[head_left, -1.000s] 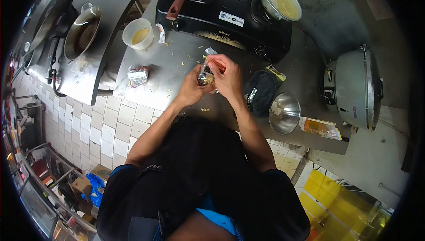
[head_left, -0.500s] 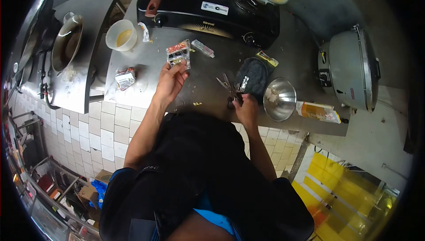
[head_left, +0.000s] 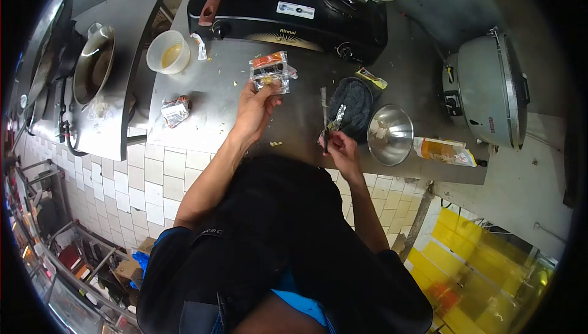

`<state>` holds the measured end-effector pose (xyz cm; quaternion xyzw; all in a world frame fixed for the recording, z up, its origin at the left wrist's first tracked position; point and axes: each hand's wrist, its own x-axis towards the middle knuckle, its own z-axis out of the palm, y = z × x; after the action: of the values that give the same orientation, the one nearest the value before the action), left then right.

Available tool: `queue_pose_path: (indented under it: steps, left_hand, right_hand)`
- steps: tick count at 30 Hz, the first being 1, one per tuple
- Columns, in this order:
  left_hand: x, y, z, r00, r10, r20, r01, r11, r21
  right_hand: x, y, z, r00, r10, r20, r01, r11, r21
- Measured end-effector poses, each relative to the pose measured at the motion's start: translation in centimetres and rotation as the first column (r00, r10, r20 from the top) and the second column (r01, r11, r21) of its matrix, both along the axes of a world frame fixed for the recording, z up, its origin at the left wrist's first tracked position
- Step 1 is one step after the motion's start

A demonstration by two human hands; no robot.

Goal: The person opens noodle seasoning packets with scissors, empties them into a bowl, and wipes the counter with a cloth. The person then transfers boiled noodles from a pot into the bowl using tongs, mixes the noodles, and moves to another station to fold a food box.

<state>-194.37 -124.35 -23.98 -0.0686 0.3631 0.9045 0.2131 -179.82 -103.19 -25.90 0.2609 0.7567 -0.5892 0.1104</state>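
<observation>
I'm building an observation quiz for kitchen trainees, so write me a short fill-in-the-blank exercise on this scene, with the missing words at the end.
1. While the left hand holds a clear sachet pack, the right hand grips a pair of ____.
2. The brand name on the front of the black stove is ____.
3. The liquid in the white tub is coloured ____.
4. As the wearer sees it, the metal bowl stands to the ____ of that tub.

Missing words: scissors; Rinnai; yellow; right.
</observation>
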Motion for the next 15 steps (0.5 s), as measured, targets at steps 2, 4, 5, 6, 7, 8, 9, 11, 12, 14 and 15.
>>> queue_pose_path:
  steps: [2, 4, 5, 6, 7, 8, 9, 11, 12, 14, 15]
  left_hand:
    - [0.0, 1.3, 0.4, 1.0, -0.001, -0.006, 0.001, 1.0, 0.001]
    - [0.1, 3.4, 0.2, 0.999, -0.034, -0.042, 0.034, 0.999, -0.006]
    - [0.3, 4.7, 0.1, 0.996, -0.056, -0.073, 0.055, 0.998, -0.011]
    - [0.5, 6.1, 0.0, 0.991, -0.075, -0.106, 0.069, 0.995, -0.066]
    - [0.8, 7.5, 0.1, 0.989, -0.103, -0.11, 0.096, 0.993, -0.062]
    - [1.2, 8.8, 0.2, 0.979, -0.133, -0.157, 0.117, 0.987, -0.11]
    - [1.7, 10.1, 0.2, 0.966, -0.163, -0.201, 0.132, 0.978, -0.158]
    - [2.5, 12.3, -0.1, 0.96, -0.206, -0.188, 0.179, 0.973, -0.148]
    - [2.9, 13.3, -0.3, 0.96, -0.223, -0.169, 0.197, 0.967, -0.16]
    - [3.7, 14.8, -0.8, 0.942, -0.281, -0.182, 0.246, 0.95, -0.19]
    - [4.1, 15.6, -0.9, 0.938, -0.296, -0.178, 0.262, 0.946, -0.192]
  right_hand:
    - [0.3, -0.7, 0.2, 0.987, -0.102, -0.121, 0.055, 0.938, -0.342]
    - [0.2, -0.6, 1.3, 0.988, -0.022, -0.156, -0.032, 0.94, -0.338]
    - [0.1, -0.5, 2.1, 0.98, 0.071, -0.186, -0.13, 0.936, -0.328]
    - [0.2, -0.6, 3.1, 0.988, 0.043, -0.149, -0.089, 0.944, -0.317]
    - [0.1, -0.6, 3.6, 0.988, 0.017, -0.153, -0.064, 0.948, -0.313]
    - [0.1, -0.4, 4.0, 0.993, -0.031, -0.116, -0.004, 0.956, -0.294]
    - [0.3, 0.0, 4.1, 0.994, -0.079, -0.077, 0.055, 0.96, -0.275]
    - [1.1, 1.6, 3.2, 0.985, -0.15, -0.089, 0.119, 0.95, -0.288]
    - [1.6, 2.5, 2.7, 0.986, -0.137, -0.091, 0.108, 0.958, -0.267]
    - [2.4, 3.8, 3.0, 0.983, -0.148, -0.11, 0.114, 0.957, -0.266]
    - [2.8, 4.2, 2.7, 0.981, -0.164, -0.106, 0.13, 0.955, -0.268]
